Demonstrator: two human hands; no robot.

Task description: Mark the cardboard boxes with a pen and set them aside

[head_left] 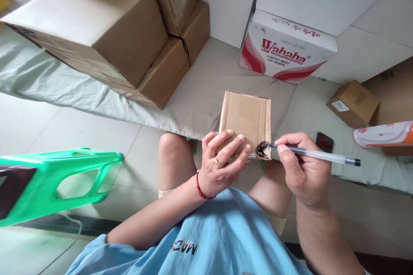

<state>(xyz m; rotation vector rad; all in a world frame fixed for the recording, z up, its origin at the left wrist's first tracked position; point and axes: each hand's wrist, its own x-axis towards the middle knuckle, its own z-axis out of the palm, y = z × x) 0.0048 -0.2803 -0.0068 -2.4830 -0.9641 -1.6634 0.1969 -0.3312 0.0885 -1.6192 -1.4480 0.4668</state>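
Note:
A small brown cardboard box [247, 114] is tilted in front of me above my knees. My left hand [222, 159] grips its near left side, fingers lying across the top face and the thumb out of sight. At the box's near right corner is a ragged hole with dark edges [263, 150]. A gel pen [318, 153] with a clear barrel and black end is pinched in my right hand [305, 169]. The pen's tip touches the rim of that hole.
Larger cardboard boxes [129, 38] are stacked at the back left. A Wahaha water carton [285, 47] stands behind the small box. At right are another small box [353, 103], a dark phone-like object [324, 142] and an orange-white package [383, 134]. A green stool [64, 172] is at left.

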